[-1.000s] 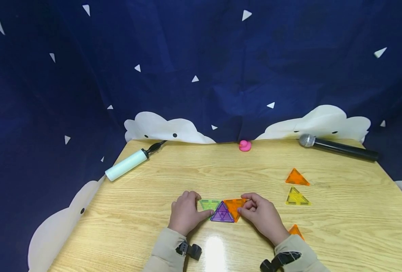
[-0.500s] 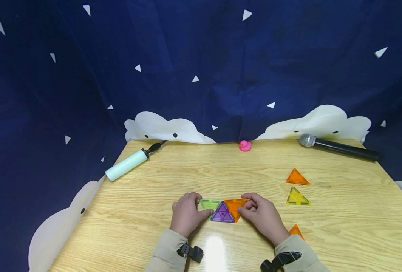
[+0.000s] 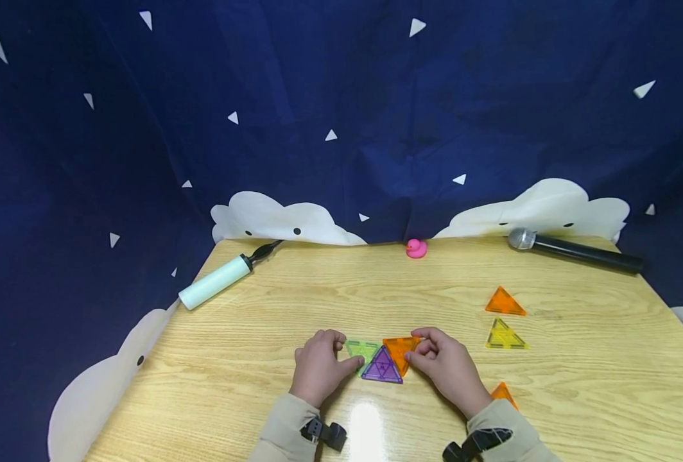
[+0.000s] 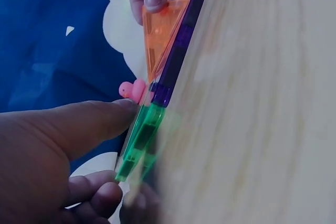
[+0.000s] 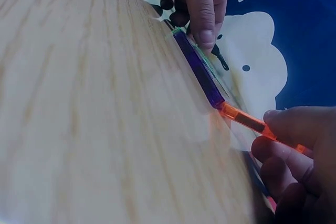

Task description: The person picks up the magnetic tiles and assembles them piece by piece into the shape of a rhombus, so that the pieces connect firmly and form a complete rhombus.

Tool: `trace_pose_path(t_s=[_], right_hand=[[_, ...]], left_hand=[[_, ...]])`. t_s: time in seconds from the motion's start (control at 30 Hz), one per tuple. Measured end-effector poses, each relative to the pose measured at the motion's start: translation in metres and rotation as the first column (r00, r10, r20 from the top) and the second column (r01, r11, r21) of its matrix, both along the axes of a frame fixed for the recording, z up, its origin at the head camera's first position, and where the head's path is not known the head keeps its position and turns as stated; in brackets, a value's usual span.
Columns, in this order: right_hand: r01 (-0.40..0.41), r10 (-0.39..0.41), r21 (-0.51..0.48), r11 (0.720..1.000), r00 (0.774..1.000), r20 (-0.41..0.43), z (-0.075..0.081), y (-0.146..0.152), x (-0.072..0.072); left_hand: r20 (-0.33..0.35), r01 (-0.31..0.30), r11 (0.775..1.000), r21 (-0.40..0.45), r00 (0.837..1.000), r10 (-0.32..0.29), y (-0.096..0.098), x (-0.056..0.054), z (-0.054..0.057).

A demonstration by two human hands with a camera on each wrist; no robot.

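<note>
Three see-through triangular magnetic tiles sit edge to edge in front of me: a green tile [image 3: 362,349], a purple tile [image 3: 382,368] and an orange tile [image 3: 397,350]. My left hand [image 3: 321,368] pinches the green tile by its outer side, thumb on top. From the other side my right hand [image 3: 449,367] pinches the orange tile between thumb and fingers. In the right wrist view the orange tile [image 5: 245,120] tilts up off the table from the edge of the purple tile [image 5: 198,69]. The green tile [image 4: 140,140] also stands at a slant in the left wrist view.
To the right lie a loose orange triangle [image 3: 504,302], a yellow triangle [image 3: 506,335] and another orange triangle [image 3: 504,393] partly hidden by the right arm. A pink rubber duck [image 3: 416,249], a microphone [image 3: 575,251] and a pale hand pump [image 3: 216,281] lie farther back.
My left hand and the green tile have shifted slightly right. The purple tile has slid a little right and nearer to me, turning slightly. My right hand has hardly moved.
</note>
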State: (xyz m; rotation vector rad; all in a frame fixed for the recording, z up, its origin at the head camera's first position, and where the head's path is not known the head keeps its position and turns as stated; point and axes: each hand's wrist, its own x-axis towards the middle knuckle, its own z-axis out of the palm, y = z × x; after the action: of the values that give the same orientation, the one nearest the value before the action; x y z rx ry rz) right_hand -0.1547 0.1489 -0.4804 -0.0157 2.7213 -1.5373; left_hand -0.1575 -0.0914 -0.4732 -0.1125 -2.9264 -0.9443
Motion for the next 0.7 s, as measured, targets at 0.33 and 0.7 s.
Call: trace_pose_path(t_s=[0.33,0.7], right_hand=[[0.0,0.0,0.009,1.0,1.0,-0.006,-0.0024,0.0007,-0.0004],[0.002,-0.002,-0.022,1.0,1.0,-0.016,-0.0004,0.0003,0.0001]], left_hand=[[-0.034,-0.022,1.0,0.001,0.999,0.022,0.0013,0.0005,-0.0017],[-0.032,-0.01,1.0,0.02,0.999,0.01,-0.0002,0.0006,-0.0026]])
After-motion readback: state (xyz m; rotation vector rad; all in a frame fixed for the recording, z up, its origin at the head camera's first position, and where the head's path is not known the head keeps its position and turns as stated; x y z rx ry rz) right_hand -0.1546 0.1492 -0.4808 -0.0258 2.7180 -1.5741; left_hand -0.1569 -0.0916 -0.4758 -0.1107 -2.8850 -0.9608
